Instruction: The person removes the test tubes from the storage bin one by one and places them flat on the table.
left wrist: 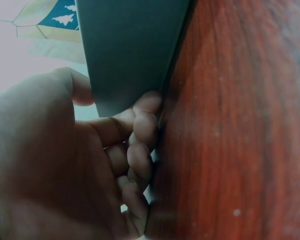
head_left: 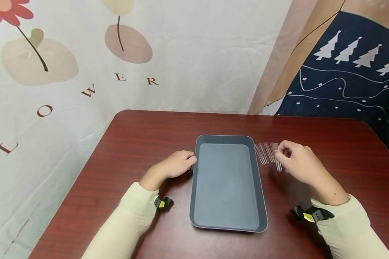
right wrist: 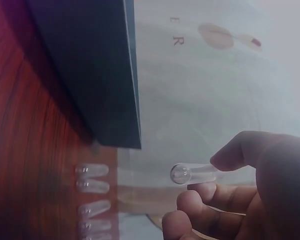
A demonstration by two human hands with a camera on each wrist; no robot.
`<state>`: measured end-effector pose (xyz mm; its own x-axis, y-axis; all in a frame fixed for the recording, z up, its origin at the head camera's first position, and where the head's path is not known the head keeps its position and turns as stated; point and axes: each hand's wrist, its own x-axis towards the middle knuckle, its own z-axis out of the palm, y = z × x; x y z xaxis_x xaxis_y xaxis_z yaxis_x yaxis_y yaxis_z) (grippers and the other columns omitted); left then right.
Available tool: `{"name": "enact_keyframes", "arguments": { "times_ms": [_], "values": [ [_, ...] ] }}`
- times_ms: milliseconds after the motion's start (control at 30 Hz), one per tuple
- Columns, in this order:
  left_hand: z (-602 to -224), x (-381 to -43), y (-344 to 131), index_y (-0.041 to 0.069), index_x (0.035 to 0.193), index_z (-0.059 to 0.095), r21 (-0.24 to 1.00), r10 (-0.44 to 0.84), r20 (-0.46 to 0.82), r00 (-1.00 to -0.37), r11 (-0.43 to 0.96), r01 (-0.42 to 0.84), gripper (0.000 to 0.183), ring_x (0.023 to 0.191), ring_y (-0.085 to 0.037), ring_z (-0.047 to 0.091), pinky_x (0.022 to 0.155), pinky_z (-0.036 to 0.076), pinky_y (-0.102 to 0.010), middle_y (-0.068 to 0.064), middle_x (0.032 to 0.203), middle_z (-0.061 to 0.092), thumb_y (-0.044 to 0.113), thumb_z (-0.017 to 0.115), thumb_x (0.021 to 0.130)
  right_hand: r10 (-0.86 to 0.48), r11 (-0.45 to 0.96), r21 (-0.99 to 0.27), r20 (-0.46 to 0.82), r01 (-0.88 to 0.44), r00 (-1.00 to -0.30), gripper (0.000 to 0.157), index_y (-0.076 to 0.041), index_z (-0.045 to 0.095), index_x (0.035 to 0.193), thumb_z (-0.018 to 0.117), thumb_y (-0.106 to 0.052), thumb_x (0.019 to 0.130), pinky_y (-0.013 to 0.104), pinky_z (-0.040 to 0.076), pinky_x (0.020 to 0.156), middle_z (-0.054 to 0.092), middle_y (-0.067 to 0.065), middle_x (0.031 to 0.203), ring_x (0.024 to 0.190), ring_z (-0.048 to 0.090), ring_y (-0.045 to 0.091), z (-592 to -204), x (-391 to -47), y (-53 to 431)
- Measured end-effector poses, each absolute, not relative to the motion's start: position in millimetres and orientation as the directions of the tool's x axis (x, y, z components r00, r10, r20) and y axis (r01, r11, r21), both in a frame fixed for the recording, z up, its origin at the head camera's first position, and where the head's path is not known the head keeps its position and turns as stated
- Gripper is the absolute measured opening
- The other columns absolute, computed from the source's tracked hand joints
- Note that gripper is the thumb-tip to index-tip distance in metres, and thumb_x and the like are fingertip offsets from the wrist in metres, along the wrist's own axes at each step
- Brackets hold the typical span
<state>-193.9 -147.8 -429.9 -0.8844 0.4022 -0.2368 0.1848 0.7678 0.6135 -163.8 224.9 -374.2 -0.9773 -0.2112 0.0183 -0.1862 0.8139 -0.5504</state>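
A dark grey rectangular tray [head_left: 228, 187] lies lengthwise on the table. My left hand [head_left: 176, 164] is at its left side, the thumb at the rim and the curled fingers [left wrist: 146, 129] against the outer wall near the tabletop. Right of the tray, my right hand [head_left: 298, 162] pinches a clear test tube [right wrist: 197, 174] between thumb and fingers, its rounded end pointing away from the palm. In the right wrist view this tube is held off the table. Several similar clear tubes [head_left: 262, 154] lie side by side between the tray and my right hand.
The reddish-brown wooden table [head_left: 149, 133] has a far edge beyond the tray. A pale printed cloth [head_left: 197, 72] hangs behind it, with a navy tree-patterned fabric [head_left: 343, 82] at the back right. Each wrist wears a small black camera strap [head_left: 164, 204].
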Motion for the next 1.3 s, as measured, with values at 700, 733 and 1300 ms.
{"name": "enact_keyframes", "arguments": {
  "times_ms": [700, 733, 1300],
  "values": [
    [-426.5, -191.8, -150.8, 0.013, 0.075, 0.053, 0.596, 0.396, -0.234, -0.888, 0.780, 0.191, 0.032, 0.063, -0.017, 0.049, 0.069, 0.041, -0.031, -0.001, 0.068, 0.055, 0.025, 0.035, 0.099, -0.139, 0.808, -0.585, -0.081, -0.066, -0.987, 0.032, -0.002, 0.061, 0.099, 0.050, -0.032, 0.103, 0.032, 0.048, 0.057, 0.062, 0.008, 0.070, 0.054, 0.060, 0.017, -405.0, -195.7, 254.7],
    [-426.5, -192.3, -150.5, 0.013, 0.075, 0.053, 0.594, 0.395, -0.233, -0.889, 0.781, 0.192, 0.033, 0.063, -0.016, 0.050, 0.069, 0.041, -0.030, -0.001, 0.068, 0.055, 0.025, 0.035, 0.099, -0.137, 0.807, -0.588, -0.083, -0.062, -0.987, 0.032, -0.002, 0.060, 0.100, 0.050, -0.032, 0.103, 0.032, 0.048, 0.057, 0.062, 0.009, 0.070, 0.054, 0.060, 0.017, -406.3, -196.3, 255.8],
    [-424.9, -193.7, -143.9, 0.014, 0.075, 0.055, 0.575, 0.406, -0.230, -0.884, 0.790, 0.214, 0.033, 0.065, -0.016, 0.052, 0.070, 0.042, -0.030, 0.000, 0.069, 0.056, 0.027, 0.035, 0.099, -0.133, 0.788, -0.615, -0.146, -0.015, -0.980, 0.032, 0.002, 0.061, 0.100, 0.052, -0.029, 0.102, 0.032, 0.050, 0.051, 0.060, 0.008, 0.067, 0.052, 0.060, 0.018, -416.8, -203.7, 269.5]
  ]
}}
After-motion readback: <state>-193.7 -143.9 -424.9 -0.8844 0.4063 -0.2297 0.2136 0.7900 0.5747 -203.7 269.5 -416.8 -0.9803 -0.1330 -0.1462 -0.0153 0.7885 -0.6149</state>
